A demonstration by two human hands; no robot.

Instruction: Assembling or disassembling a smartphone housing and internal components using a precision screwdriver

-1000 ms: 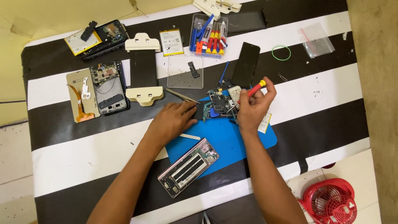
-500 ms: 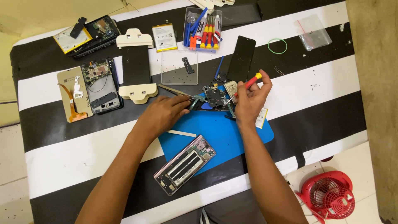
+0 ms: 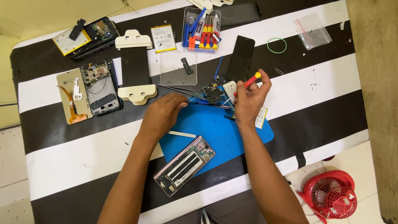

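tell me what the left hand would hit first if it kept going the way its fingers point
Probably the small circuit board just past the left hand, whose fingers point right along the blue mat's top edge. Height above it is hard to judge.

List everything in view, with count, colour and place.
circuit board: one, dark, top edge of mat
screwdriver: one, red and yellow, in right hand
blue mat: one, centre
opened phone: one, silver, mat's lower left
tool tray: one, clear, top centre
black screen panel: one, right of tray
green band: one, upper right
fan: one, red, floor lower right
left hand: steadies board
right hand: grips screwdriver
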